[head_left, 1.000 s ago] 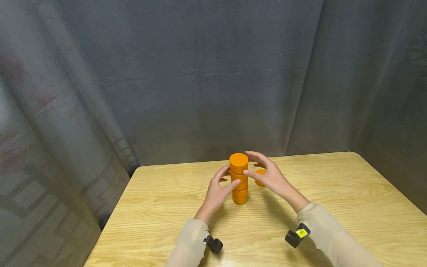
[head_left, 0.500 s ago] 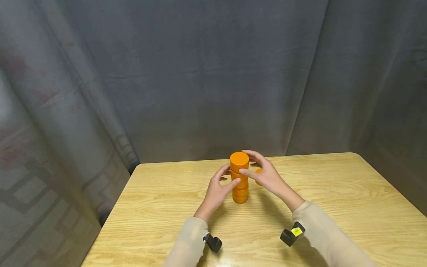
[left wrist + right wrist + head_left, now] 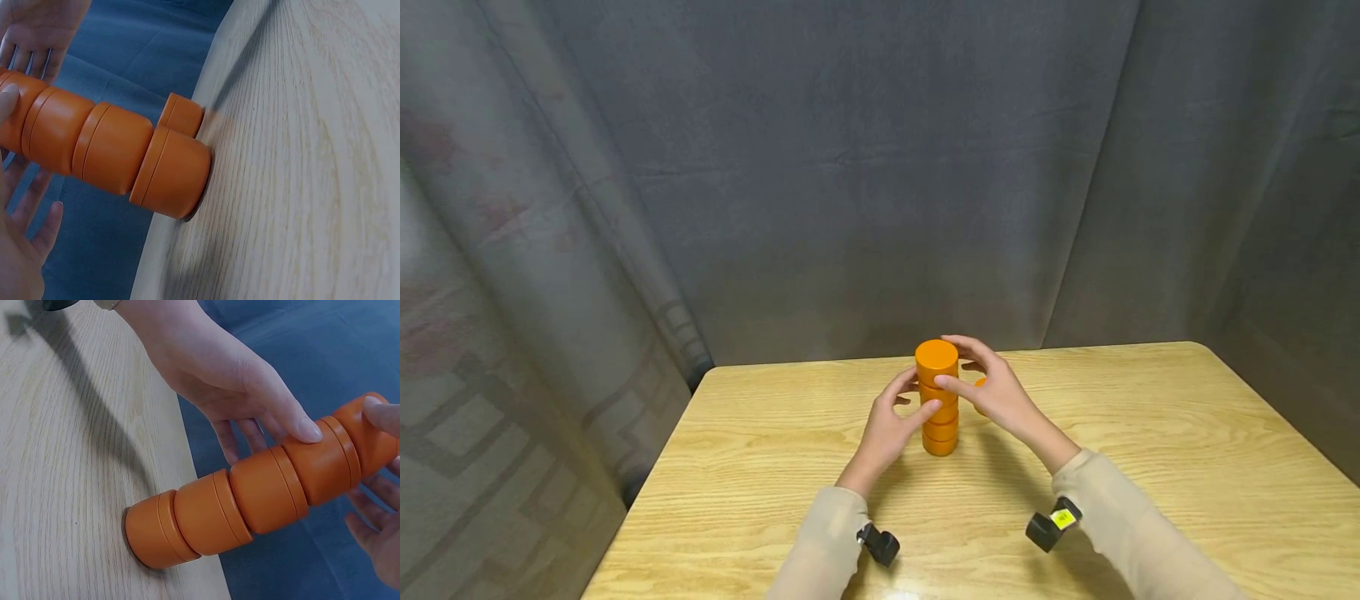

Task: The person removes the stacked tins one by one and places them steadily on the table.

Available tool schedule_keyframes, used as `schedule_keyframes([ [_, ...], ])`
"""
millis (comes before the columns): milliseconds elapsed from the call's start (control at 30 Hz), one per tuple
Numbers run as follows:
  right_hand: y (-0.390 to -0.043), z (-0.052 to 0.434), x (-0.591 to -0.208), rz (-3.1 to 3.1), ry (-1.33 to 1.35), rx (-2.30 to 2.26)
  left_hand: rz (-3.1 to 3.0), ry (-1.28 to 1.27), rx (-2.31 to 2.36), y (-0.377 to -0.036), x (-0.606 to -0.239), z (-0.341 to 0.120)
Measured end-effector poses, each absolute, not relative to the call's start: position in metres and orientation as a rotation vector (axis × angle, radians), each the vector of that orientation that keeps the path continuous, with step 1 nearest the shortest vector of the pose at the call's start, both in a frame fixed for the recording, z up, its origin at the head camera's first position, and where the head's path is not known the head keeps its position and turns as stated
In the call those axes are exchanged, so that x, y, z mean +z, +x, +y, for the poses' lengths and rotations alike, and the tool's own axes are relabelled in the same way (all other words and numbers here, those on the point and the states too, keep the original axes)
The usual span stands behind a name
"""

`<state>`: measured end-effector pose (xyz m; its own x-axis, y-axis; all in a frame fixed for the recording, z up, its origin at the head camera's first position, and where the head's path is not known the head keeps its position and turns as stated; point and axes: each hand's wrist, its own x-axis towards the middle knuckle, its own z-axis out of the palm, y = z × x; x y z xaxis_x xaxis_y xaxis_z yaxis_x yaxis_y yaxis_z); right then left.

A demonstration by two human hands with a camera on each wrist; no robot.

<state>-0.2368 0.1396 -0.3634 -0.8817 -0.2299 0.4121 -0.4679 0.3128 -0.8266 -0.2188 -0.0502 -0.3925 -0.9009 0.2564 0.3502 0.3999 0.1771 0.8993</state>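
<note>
Several round orange lidded jars stand in an upright stack [image 3: 941,432] on the table. My left hand [image 3: 886,427] holds the jar just below the top one [image 3: 317,461], its thumb on the near side and fingers reaching behind. Around the top jar [image 3: 937,360] curls my right hand [image 3: 1004,398], with the thumb on its front and the fingers at the back. In the right wrist view the top jar [image 3: 369,434] looks slightly tilted and offset from the jars beneath. Another orange jar [image 3: 182,115] stands on the table behind the stack, mostly hidden by the right hand in the head view.
The wooden table [image 3: 775,467] has a far edge a short way behind the stack. Grey curtains [image 3: 865,208] hang behind and on both sides. A black wrist camera [image 3: 880,546] sits on the left sleeve, and another wrist camera [image 3: 1051,525] on the right.
My right hand has shifted slightly left, its thumb and fingers farther round the top jar. The left hand stays in place on the stack. The loose jar is now more covered.
</note>
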Motion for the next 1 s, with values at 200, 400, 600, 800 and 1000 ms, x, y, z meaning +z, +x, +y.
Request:
schedule_keyframes([
  [200,-0.234,0.142,-0.362,-2.354,0.598,1.619,-2.315,-0.636,-1.817,-0.219,-0.393,-0.049],
  [400,-0.232,0.147,-0.361,-2.35,0.571,1.612,-2.326,-0.645,-1.796,-0.22,-0.393,-0.049],
  [600,-0.23,0.153,-0.359,-2.335,0.545,1.608,-2.317,-0.654,-1.81,-0.22,-0.394,-0.049],
  [800,-0.23,0.163,-0.358,-2.311,0.536,1.573,-2.319,-0.654,-1.812,-0.221,-0.394,-0.047],
  [1000,-0.231,0.174,-0.36,-2.296,0.532,1.547,-2.32,-0.659,-1.82,-0.222,-0.394,-0.046],
])
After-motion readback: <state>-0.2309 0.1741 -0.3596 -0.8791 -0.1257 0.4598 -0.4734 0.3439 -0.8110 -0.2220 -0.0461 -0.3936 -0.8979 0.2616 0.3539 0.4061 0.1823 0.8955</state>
